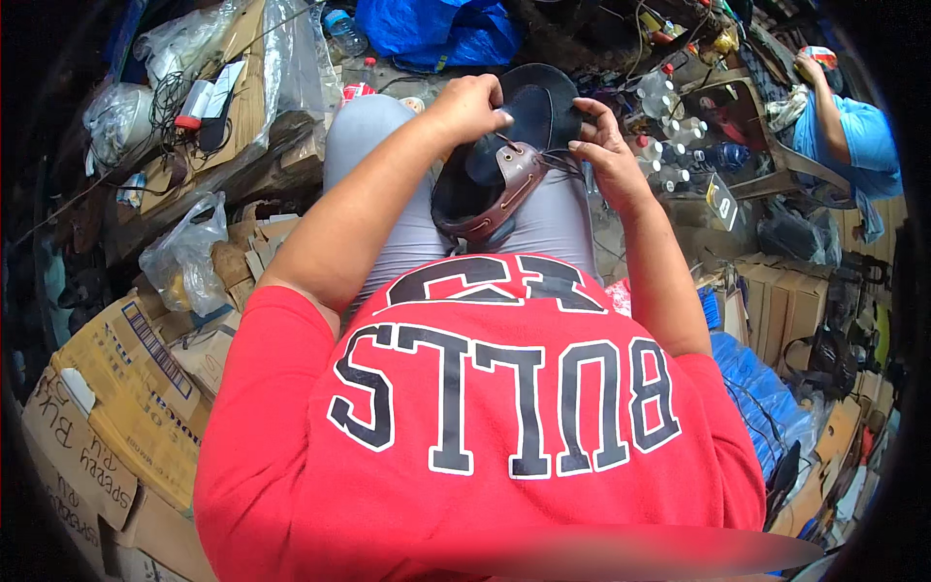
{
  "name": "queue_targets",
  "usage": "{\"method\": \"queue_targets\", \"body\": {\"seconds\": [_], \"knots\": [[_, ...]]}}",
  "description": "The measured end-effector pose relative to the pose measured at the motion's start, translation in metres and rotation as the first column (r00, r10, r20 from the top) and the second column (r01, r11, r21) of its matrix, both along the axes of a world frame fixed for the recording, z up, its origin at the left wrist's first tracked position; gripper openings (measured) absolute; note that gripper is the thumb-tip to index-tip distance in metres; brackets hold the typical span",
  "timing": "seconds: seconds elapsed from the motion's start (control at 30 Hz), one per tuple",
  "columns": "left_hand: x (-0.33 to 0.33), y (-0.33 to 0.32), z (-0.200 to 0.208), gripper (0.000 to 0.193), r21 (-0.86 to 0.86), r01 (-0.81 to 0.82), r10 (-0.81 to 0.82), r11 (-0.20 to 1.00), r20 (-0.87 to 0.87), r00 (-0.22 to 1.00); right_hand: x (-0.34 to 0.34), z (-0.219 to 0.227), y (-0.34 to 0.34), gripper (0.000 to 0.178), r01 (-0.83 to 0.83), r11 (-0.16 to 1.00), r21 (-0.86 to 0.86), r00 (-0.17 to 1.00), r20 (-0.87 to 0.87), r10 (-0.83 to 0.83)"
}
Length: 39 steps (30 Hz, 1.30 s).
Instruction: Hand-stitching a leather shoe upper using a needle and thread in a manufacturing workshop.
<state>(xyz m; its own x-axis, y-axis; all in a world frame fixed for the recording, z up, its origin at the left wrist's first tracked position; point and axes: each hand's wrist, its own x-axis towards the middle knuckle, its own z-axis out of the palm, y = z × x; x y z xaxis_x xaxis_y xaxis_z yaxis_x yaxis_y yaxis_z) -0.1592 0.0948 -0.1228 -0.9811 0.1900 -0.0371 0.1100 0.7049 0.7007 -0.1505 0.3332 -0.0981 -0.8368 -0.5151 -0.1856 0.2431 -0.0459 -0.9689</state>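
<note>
A boat shoe (504, 199) rests across my grey-trousered thighs, its rounded dark toe pointing away from me and its opening toward my body. Brown leather runs along its right side, with metal eyelets and a lighter lace threaded through. Over the left of the toe, my left hand (470, 110) has thumb and fingers pinched together near a short brown lace end. At the shoe's right edge my right hand (613, 160) has curled fingers, with dark shoelace (557, 155) strands running to its thumb. Its palm side is partly hidden.
Flattened cardboard boxes (145, 388) lie at the left below a plastic bag (189, 257). Several plastic bottles (669, 155) stand at the right beside a brown chair (737, 116). A blue tarp (441, 34) is at the far side. Another person in a blue shirt (853, 145) is at the far right.
</note>
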Motion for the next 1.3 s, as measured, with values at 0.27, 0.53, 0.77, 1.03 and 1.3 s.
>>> {"method": "queue_targets", "body": {"seconds": [0.27, 0.53, 0.77, 1.03, 1.3], "knots": [[-0.010, -0.007, 0.027, 0.031, -0.135, 0.146, -0.101, 0.980, 0.298, 0.949, 0.003, -0.004, 0.005, 0.059, -0.006, 1.000, -0.013, 0.998, -0.057, 0.005], [-0.007, -0.017, 0.030, 0.018, 0.765, -0.309, -0.348, 0.564, 0.560, 0.752, -0.005, 0.010, 0.017, 0.022, -0.143, 0.963, 0.228, 0.990, 0.041, 0.137], [-0.010, -0.016, 0.010, 0.020, 0.858, -0.322, -0.485, 0.400, 0.496, 0.721, -0.026, 0.010, 0.003, 0.034, -0.294, 0.907, 0.302, 0.950, 0.195, 0.244], [-0.001, -0.005, 0.041, 0.030, -0.237, -0.087, 0.011, 0.967, -0.306, 0.952, -0.030, 0.006, 0.000, 0.023, -0.337, 0.871, 0.357, 0.939, 0.193, 0.284], [0.075, 0.020, 0.038, 0.108, -0.375, 0.301, -0.380, 0.877, -0.158, 0.911, -0.024, 0.011, -0.008, 0.024, -0.322, 0.830, 0.455, 0.946, 0.135, 0.293]]}}
